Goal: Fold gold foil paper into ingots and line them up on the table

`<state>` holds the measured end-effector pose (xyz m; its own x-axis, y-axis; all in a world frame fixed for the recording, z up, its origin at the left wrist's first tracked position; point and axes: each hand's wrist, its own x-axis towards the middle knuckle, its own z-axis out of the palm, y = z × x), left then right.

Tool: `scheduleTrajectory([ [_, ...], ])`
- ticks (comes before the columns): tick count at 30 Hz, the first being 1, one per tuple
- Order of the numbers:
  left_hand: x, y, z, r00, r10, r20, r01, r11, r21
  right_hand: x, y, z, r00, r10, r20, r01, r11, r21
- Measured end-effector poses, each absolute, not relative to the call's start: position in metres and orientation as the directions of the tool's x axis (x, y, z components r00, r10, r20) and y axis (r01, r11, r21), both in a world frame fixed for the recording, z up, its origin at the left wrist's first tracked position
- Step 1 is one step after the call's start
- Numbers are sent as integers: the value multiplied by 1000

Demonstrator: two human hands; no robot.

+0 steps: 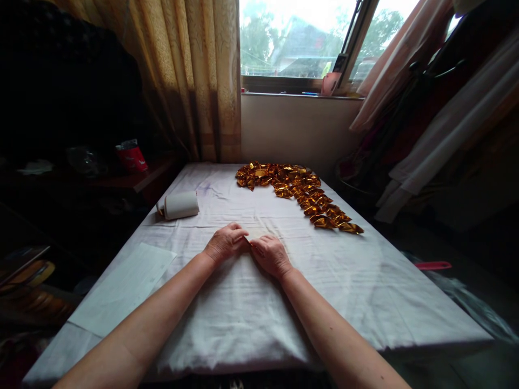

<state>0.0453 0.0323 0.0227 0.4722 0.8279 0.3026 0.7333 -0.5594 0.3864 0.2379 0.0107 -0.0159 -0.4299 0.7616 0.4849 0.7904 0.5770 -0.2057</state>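
Over the middle of the white-covered table, my left hand [226, 241] and my right hand [271, 255] meet almost fingertip to fingertip. Both are closed in a pinch on one small, thin, dark reddish piece [246, 241]. Only a sliver of it shows between the fingers, so its full shape is hidden. Beyond my hands, several shiny gold foil folded pieces [324, 208] lie in a curved band along the back and right of the table.
A white roll [181, 205] lies on its side at the table's left edge. Nearer me is a pale sheet of paper [121, 289]. Curtains [194, 70] hang behind on the left, and clothes [425, 135] hang on the right. The white cloth [365, 302] covers the table.
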Motion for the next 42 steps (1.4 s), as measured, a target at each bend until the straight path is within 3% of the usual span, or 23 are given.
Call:
scheduleTrajectory([
  [6, 39, 30, 16, 514, 778, 361, 685, -626, 373, 228, 9, -12, -437, 736, 517, 802, 579, -148],
  [12, 25, 31, 3, 516, 775, 366, 682, -630, 372, 223, 10, -12, -455, 740, 495, 765, 609, -207],
  [17, 12, 37, -5, 488, 771, 409, 589, -636, 498, 231, 15, -13, -473, 745, 470, 744, 624, -241],
  [23, 3, 44, -3, 534, 747, 396, 510, -658, 554, 238, 25, -10, -553, 710, 436, 728, 666, -160],
  [32, -3, 60, 1, 635, 682, 363, 543, -728, 418, 230, 31, -9, -634, 568, 525, 674, 739, 14],
  [37, 1, 55, 0, 609, 709, 356, 655, -703, 279, 224, 37, -8, -689, 567, 451, 616, 786, -48],
  [42, 9, 41, 0, 543, 770, 336, 720, -633, 286, 226, 36, -7, -682, 582, 443, 591, 795, -135],
])
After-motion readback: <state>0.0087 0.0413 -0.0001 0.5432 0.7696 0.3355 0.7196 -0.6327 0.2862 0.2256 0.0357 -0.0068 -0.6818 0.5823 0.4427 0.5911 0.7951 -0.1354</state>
